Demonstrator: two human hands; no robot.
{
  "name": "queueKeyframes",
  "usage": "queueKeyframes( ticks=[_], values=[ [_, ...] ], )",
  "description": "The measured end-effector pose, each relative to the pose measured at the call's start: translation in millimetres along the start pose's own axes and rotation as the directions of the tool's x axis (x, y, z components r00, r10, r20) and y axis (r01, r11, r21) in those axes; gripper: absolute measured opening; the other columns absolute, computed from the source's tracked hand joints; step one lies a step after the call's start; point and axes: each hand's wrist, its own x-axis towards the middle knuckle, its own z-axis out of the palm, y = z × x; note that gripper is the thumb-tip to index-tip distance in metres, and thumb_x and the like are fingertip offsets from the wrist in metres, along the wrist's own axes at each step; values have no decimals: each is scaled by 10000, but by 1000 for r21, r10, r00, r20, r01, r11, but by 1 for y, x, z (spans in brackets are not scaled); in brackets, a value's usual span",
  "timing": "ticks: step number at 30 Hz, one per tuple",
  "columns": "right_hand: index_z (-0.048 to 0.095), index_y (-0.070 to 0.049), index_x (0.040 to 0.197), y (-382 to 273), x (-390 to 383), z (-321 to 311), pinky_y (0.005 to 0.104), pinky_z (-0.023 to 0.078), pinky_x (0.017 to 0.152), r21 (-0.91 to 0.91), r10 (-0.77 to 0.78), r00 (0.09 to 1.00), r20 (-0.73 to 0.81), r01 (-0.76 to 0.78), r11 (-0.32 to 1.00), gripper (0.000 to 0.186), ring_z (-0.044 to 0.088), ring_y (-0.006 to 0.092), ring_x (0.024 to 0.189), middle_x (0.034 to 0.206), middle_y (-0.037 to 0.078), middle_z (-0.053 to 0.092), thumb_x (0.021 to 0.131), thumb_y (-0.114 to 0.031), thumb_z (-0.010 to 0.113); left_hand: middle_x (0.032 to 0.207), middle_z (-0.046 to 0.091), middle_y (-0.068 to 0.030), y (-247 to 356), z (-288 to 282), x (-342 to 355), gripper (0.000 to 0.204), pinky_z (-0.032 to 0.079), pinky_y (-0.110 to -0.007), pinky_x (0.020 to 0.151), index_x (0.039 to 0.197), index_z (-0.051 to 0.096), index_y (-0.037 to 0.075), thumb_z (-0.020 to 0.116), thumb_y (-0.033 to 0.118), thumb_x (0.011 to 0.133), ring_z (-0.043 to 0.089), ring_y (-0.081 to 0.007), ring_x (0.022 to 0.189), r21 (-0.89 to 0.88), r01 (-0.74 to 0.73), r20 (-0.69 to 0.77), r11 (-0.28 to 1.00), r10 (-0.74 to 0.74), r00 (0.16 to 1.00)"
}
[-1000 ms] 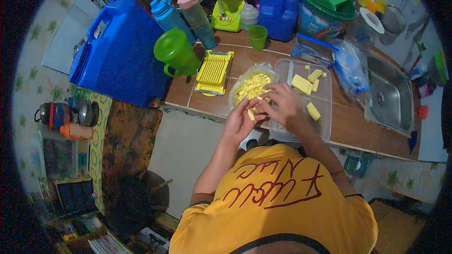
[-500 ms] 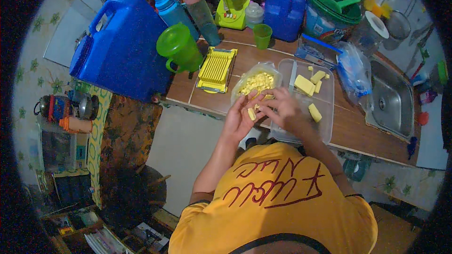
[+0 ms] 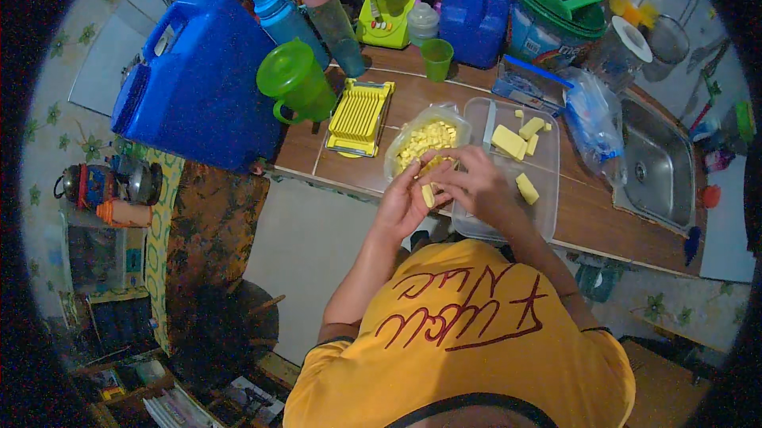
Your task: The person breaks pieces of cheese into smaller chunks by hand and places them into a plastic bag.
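Note:
My left hand (image 3: 402, 207) is palm up at the front of the counter, its fingers curled around a pale yellow stick (image 3: 429, 194) that looks like cheese. Over it reaches my right hand (image 3: 478, 188), closed, fingertips meeting the left fingers; what they pinch is hidden. Just beyond both hands, a clear plastic bag (image 3: 394, 148) lies open, full of small yellow cubes (image 3: 432, 136). Right of it, a translucent plastic tray (image 3: 494, 221) bears a larger yellow block (image 3: 509, 142), several smaller pieces and a knife (image 3: 490, 117).
A yellow slicer (image 3: 359, 118) lies left of the bag, near a green lidded pitcher (image 3: 295, 81). Behind stand a green cup (image 3: 436, 59) and blue jerrycan (image 3: 475, 15). A larger blue jug (image 3: 198, 82) is far left; a metal sink (image 3: 659, 166) is at right.
My fingers have shifted slightly over the yellow stick, and small bits seen between the hands before no longer show. The whole view has moved a little; the counter things stay put.

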Motion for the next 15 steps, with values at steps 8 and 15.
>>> queueKeyframes(
  ticks=[8, 15],
  values=[
    [676, -97, 914, 11, -11, 14, 340, 431, 879, 392, 303, 951, 56, -300, 869, 157, 527, 237, 1010, 1042, 94, 576, 773, -159, 647, 1234, 476, -216, 4, 14, -1, 411, 479, -449, 881, 1300, 366, 60, 387, 282, 954, 547, -321, 1056, 10, 11, -4, 1000, -11, 1000],
    [573, 13, 1073, 18, -14, 9, 347, 396, 913, 855, 540, 703, 462, -514, -64, 336, 536, 201, 1004, 1049, 93, 566, 801, -176, 632, 950, 619, -148, 6, 9, -3, 276, 536, -311, 620, 1081, 527, -12, 498, 198, 905, 623, -204, 732, 307, 38, -53, 951, -23, 998]
  ],
)
